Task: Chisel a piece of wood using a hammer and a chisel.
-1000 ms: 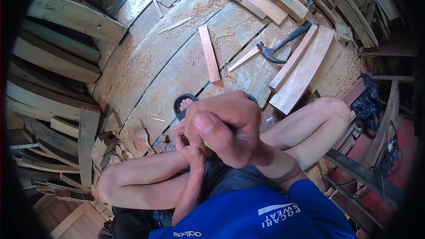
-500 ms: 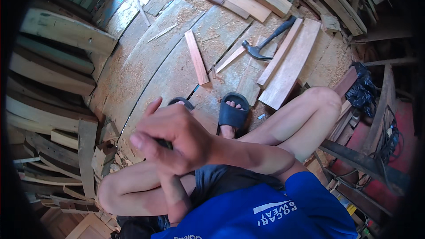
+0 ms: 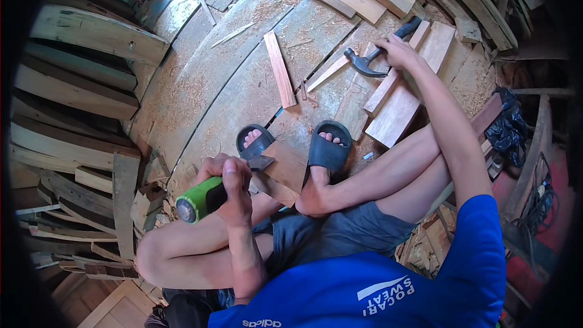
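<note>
Left hand [image 3: 229, 187]: fingers wrapped round a green-handled chisel [image 3: 203, 199], its blade near a wooden block [image 3: 286, 169] between the sandals [image 3: 328, 155]. Right hand [image 3: 399, 54]: fingers on the hammer [image 3: 363, 64] beside a wood strip [image 3: 380, 98] — full closure cannot be told. Advised: firm grip towards the handle's end — knuckles clear of the strip.

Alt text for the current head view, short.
A seated person grips a green chisel in the left hand, with the right hand at the handle of a hammer. A wood block is near the sandals; shavings and planks lie on the floor beyond.
</note>
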`<state>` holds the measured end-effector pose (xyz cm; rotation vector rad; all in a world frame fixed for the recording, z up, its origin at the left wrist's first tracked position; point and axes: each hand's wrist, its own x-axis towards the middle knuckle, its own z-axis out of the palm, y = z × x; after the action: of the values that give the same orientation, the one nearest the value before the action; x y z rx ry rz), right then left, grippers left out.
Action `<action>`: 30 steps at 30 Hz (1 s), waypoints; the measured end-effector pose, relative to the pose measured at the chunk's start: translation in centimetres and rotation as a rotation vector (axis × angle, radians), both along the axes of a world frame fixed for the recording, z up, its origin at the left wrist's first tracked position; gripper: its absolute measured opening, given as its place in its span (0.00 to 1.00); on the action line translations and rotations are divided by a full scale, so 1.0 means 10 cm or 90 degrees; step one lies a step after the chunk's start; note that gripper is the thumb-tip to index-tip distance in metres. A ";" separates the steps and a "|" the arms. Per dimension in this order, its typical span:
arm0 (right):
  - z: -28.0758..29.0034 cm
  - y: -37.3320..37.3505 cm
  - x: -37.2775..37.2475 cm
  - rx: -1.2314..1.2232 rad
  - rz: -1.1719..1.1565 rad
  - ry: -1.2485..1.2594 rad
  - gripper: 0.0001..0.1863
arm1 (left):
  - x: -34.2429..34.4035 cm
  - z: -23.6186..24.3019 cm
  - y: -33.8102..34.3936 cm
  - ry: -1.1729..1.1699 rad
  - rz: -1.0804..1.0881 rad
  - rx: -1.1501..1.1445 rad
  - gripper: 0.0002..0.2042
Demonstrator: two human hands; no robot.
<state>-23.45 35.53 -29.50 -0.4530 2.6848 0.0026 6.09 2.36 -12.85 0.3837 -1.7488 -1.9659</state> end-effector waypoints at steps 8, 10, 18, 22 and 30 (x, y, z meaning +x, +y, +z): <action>-0.23 0.22 -0.29 0.011 0.217 0.078 0.13 | -0.06 0.02 -0.02 0.009 -0.026 -0.001 0.14; -0.09 0.20 -0.30 -0.029 0.253 0.120 0.12 | -0.06 0.01 -0.03 -0.003 -0.030 -0.026 0.14; 1.30 -0.31 0.12 -0.188 0.122 0.108 0.18 | -0.04 -0.04 -0.05 0.010 -0.019 0.041 0.14; 2.33 -0.80 0.61 -0.535 0.133 0.118 0.21 | -0.02 -0.06 -0.07 -0.009 -0.031 0.040 0.13; 3.62 -1.47 1.50 -0.516 0.466 0.231 0.16 | -0.01 -0.08 -0.03 0.012 -0.022 0.032 0.13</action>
<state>-8.47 20.86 6.69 -1.7894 2.5667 -0.8742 5.99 2.04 -13.62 0.3524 -1.7078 -2.0343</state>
